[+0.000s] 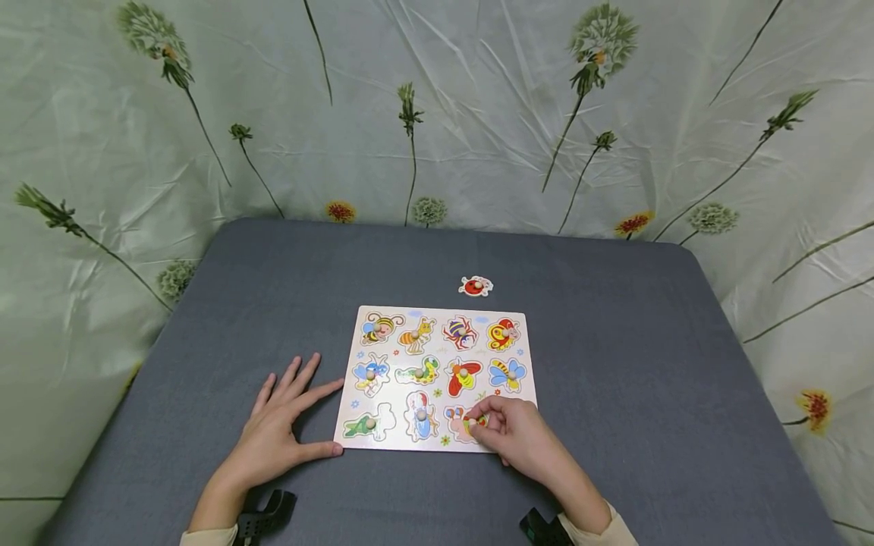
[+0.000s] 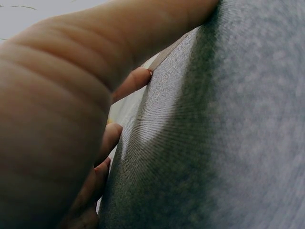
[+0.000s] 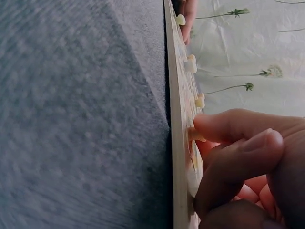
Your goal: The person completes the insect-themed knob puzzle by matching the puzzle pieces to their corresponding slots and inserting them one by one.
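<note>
A wooden peg puzzle board point(image 1: 437, 349) lies flat on the table, bearing several colourful insect pieces with small knobs. At its lower right corner my right hand point(image 1: 514, 434) pinches the knob point(image 3: 197, 134) of a snail piece point(image 1: 456, 426) between thumb and index finger; the hand covers part of that piece. My left hand point(image 1: 276, 425) rests on the table with fingers spread, its thumb and index fingertips touching the board's left edge. A green piece point(image 1: 356, 426) sits in the lower left, with a pale outlined area beside it.
A red ladybug piece point(image 1: 475, 286) with a knob lies on the grey cloth-covered table point(image 1: 614, 364) just beyond the board's far edge. Behind the table hangs a pale curtain point(image 1: 478, 152) printed with flowers. Dark wrist straps show near both cuffs.
</note>
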`<state>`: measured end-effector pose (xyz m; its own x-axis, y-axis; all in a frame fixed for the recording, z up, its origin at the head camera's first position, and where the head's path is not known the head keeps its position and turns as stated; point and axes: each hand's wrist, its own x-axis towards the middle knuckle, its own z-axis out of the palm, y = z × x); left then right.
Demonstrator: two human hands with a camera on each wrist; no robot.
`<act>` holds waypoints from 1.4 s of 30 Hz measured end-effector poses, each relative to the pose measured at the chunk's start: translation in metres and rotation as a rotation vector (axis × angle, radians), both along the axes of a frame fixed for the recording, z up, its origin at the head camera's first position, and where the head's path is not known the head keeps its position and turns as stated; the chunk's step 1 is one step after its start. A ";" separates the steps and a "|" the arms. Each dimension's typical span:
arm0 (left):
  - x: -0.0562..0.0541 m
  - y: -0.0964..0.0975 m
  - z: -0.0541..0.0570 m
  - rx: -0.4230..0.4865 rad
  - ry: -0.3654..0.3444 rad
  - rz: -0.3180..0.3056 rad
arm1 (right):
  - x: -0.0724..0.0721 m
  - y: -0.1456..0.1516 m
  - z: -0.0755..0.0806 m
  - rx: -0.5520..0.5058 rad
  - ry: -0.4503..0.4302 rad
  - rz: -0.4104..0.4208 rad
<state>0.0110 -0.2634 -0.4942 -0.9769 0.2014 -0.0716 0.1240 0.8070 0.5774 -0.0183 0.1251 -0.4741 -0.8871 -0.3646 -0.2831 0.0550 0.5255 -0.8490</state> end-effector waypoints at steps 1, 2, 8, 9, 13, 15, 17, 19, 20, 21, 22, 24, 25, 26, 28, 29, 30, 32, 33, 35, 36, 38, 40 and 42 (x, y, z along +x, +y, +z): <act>0.000 0.000 0.000 -0.001 0.000 0.000 | -0.001 0.001 0.001 -0.001 0.000 0.007; 0.000 0.000 0.000 -0.001 0.000 0.000 | -0.002 0.001 0.002 -0.002 -0.002 0.016; -0.001 0.000 0.000 0.000 0.002 0.003 | -0.014 0.005 0.012 0.010 0.020 0.035; 0.000 0.000 0.000 0.001 0.003 0.003 | -0.017 0.006 0.013 0.021 0.030 0.027; 0.001 0.000 -0.001 0.007 0.006 -0.002 | -0.032 0.009 0.017 0.062 0.073 -0.018; 0.002 -0.001 -0.001 0.008 0.006 -0.002 | -0.042 0.011 0.017 0.071 0.087 -0.041; 0.003 -0.001 -0.001 0.008 0.008 0.000 | -0.054 0.012 0.018 0.080 0.112 -0.059; 0.003 -0.002 -0.002 0.006 0.011 0.000 | -0.067 0.013 0.019 0.092 0.141 -0.072; 0.003 -0.002 -0.002 0.007 0.013 0.000 | -0.075 0.014 0.020 0.099 0.155 -0.079; 0.003 -0.002 -0.002 0.007 0.017 -0.002 | -0.083 0.014 0.021 0.108 0.170 -0.084; 0.003 -0.002 -0.003 0.008 0.021 -0.004 | -0.092 0.014 0.022 0.118 0.186 -0.085; 0.003 -0.002 -0.003 0.009 0.028 -0.008 | -0.109 0.016 0.025 0.133 0.205 -0.094; 0.002 -0.002 -0.004 0.009 0.032 -0.009 | -0.118 0.016 0.026 0.139 0.210 -0.098; 0.002 -0.002 -0.004 0.009 0.035 -0.010 | -0.127 0.017 0.027 0.146 0.215 -0.101; 0.002 -0.002 -0.004 0.008 0.036 -0.011 | -0.142 0.018 0.028 0.166 0.224 -0.107; 0.002 -0.002 -0.004 0.008 0.035 -0.012 | -0.149 0.019 0.028 0.175 0.226 -0.112; 0.002 -0.001 -0.004 0.008 0.033 -0.013 | -0.155 0.019 0.028 0.183 0.226 -0.119; 0.002 -0.001 -0.004 0.006 0.030 -0.014 | -0.166 0.018 0.028 0.206 0.230 -0.126; 0.002 -0.001 -0.004 0.007 0.029 -0.013 | -0.171 0.017 0.028 0.214 0.229 -0.131; 0.002 -0.002 -0.003 0.008 0.029 -0.011 | -0.180 0.014 0.029 0.229 0.224 -0.139; 0.002 -0.002 -0.003 0.008 0.030 -0.010 | -0.184 0.012 0.028 0.240 0.220 -0.143; 0.002 -0.002 -0.003 0.010 0.032 -0.010 | -0.190 0.009 0.028 0.267 0.210 -0.148; 0.002 -0.001 -0.002 0.014 0.032 -0.012 | -0.195 0.006 0.027 0.294 0.193 -0.151; 0.002 -0.001 -0.002 0.013 0.032 -0.013 | -0.199 0.004 0.026 0.317 0.184 -0.150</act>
<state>0.0133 -0.2646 -0.4958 -0.9760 0.2146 -0.0380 0.1526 0.7974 0.5838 -0.2176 0.1290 -0.4481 -0.9703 -0.1467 -0.1924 0.0135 0.7610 -0.6486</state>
